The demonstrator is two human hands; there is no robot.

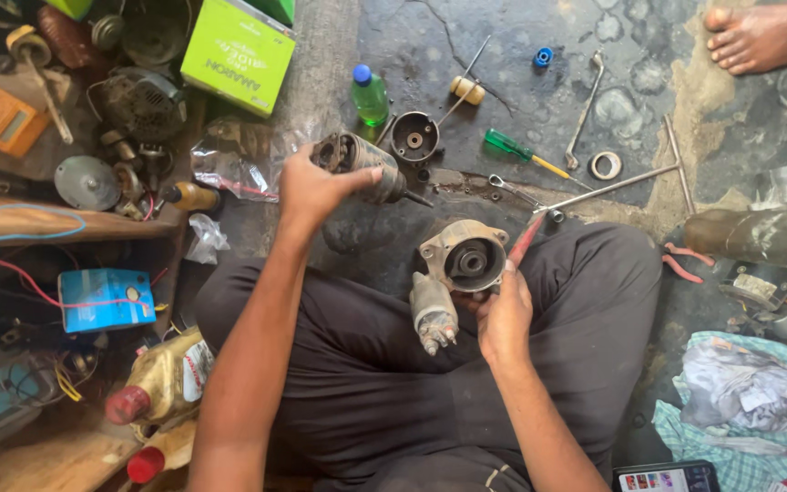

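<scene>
Nearest the camera, the right hand (504, 321) grips a grey starter-motor end housing (463, 256) over the lap, fingers closed, a red-handled tool (526, 239) poking out far-right. Up and to the left, the left hand (313, 189) is wrapped around the cylindrical motor body (358, 162); its long axis runs left-right, shaft toward the housing, well apart.

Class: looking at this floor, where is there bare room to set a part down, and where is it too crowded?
Bare floor lies between the green screwdriver and the bare foot, past the bent wrench. The left side, around the green box and blue box, is crowded.
</scene>
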